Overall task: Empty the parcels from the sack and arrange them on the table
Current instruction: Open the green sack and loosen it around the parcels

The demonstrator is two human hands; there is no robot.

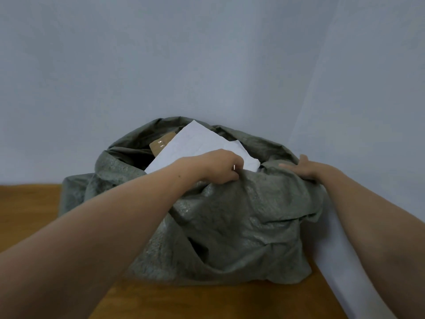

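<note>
The left hand point(222, 165) is gripping the sack point(241, 222) rim; the right hand point(303, 168) is lying flat, released. Next, lifting out the white parcel point(202, 143).

No readable text, label or number shows anywhere.

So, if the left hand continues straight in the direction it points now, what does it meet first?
Most likely the white parcel in the mouth of the sack. The left hand, gripping the sack's rim, points toward it. Depth is unclear; they may already touch.
</note>
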